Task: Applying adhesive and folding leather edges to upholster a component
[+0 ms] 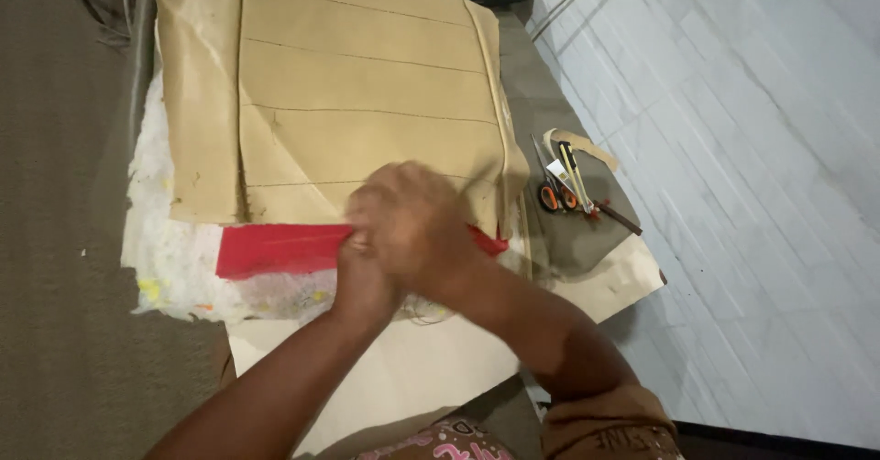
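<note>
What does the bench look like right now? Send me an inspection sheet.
Surface: white padding under the work, pale board nearest the person.
Job's things: tan quilted cover lying flat; red cloth at its near edge.
Clutter: scissors and other small tools on a grey piece, right.
Grippers: left hand and right hand pressed together at the red cloth; grip hidden.
Cables: one cord, top right.
Surroundings: grey carpet left, white tiles right.
</note>
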